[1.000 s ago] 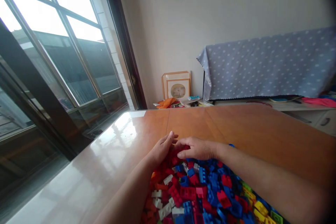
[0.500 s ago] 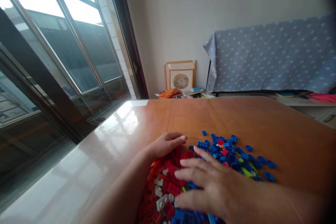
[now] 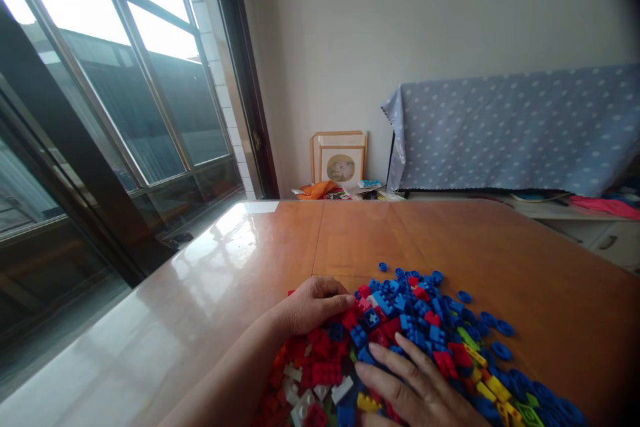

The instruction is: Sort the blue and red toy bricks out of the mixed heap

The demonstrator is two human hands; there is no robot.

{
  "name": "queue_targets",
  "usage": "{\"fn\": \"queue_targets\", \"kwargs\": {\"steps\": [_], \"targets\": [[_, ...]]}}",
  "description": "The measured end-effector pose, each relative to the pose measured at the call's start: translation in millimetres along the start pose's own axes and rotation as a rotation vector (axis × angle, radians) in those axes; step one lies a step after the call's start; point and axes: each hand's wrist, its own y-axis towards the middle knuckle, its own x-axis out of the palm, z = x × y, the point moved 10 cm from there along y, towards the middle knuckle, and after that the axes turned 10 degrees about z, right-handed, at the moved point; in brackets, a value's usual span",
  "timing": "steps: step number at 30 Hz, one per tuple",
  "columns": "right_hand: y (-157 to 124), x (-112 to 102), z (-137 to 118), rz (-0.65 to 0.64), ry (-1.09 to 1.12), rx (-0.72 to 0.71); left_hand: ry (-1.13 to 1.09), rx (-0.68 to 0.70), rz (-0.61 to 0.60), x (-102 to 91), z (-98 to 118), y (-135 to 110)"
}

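A mixed pile of plastic building bricks (image 3: 327,373) covers the near part of the table. My left hand (image 3: 320,307) lies cupped along the far left edge of the pile, touching red bricks, thumb stretched out and the other fingertips mostly hidden. Spread over the middle of the pile, my right hand (image 3: 415,380) rests palm down on the bricks, its lower part cut off by the frame. Between the hands sits a dark blue brick with a white star (image 3: 371,318). Red and white bricks are on the left, blue ones (image 3: 415,330) farther right, yellow ones (image 3: 497,388) at lower right.
Blue wheel-like rings (image 3: 501,351) lie scattered along the pile's right side. The glossy wooden table (image 3: 430,233) reaches to its far edge. Behind it are framed pictures (image 3: 343,163) and a dotted cloth (image 3: 500,133). Windows (image 3: 145,80) fill the left.
My right hand has come down onto the pile. Blue and red bricks now lie spread between the hands, and yellow bricks show at lower right. The view has tilted slightly up.
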Motion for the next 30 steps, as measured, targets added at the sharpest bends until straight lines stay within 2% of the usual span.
{"fn": "queue_targets", "kwargs": {"steps": [4,8,11,15,18,22,23,25,27,30], "targets": [[15,-8,2,0.081,-0.150,-0.007,0.010,0.006,0.048,-1.3,3,-7],[30,-24,4,0.231,-0.216,0.058,-0.052,0.001,0.118,2.8,10,-10],[40,-30,9,0.325,-0.149,0.116,-0.142,0.048,0.176,9.0,22,-12],[48,-30,22,0.400,0.032,0.217,-0.181,0.192,0.306,5.9,41,-19],[54,-34,20,0.362,0.149,0.288,-0.142,0.277,0.376,0.7,52,-24],[59,-50,0,0.201,0.269,0.350,-0.051,0.286,0.475,-15.3,57,-28],[58,-58,-4,0.186,0.273,0.358,-0.032,0.278,0.506,-21.8,58,-29],[49,-81,0,0.238,0.255,0.401,-0.006,0.268,0.587,-38.3,59,-31],[31,-104,16,0.331,0.211,0.478,0.007,0.270,0.680,-56.8,62,-35],[-11,-125,50,0.417,0.127,0.593,0.012,0.271,0.740,-75.7,64,-37]]}}
